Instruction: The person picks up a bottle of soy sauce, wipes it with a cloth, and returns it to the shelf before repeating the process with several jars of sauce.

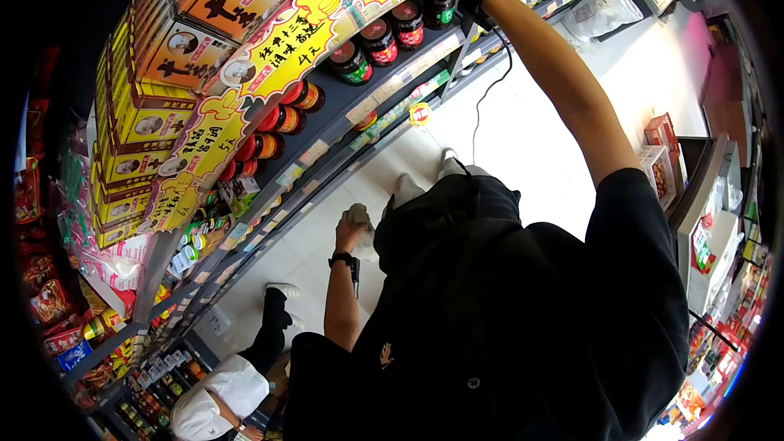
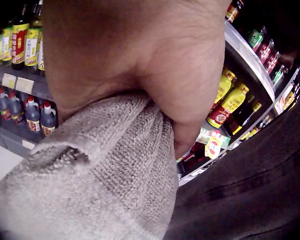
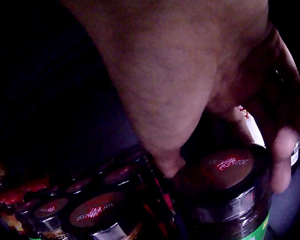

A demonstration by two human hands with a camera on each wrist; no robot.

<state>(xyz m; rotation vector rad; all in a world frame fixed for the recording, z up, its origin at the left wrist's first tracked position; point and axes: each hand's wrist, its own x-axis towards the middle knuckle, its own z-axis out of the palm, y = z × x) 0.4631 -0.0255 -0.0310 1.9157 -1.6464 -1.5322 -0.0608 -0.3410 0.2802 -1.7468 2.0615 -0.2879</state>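
My left hand (image 1: pixel 349 233) grips a bunched grey cloth (image 2: pixel 115 160) with a towel-like weave, which hangs below the palm in the left wrist view. Up at the shelf, my right hand (image 3: pixel 180 75) reaches in among dark-lidded jars, partly hidden by the shelf edge in the head view. Its thumb and fingers are on opposite sides of a jar (image 3: pixel 225 170) with a brown lid and a green label. Beside this jar stand more jars (image 3: pixel 97 210) with printed lids, in dim light.
Yellow price signs (image 1: pixel 286 41) run along the shelf edge above the jars. Stacked spice boxes (image 1: pixel 147 118) fill the upper shelf. Another person (image 1: pixel 220 400) is lower left in the head view. A cable (image 1: pixel 482 98) hangs from my right wrist. Crates (image 1: pixel 657 167) stand at right.
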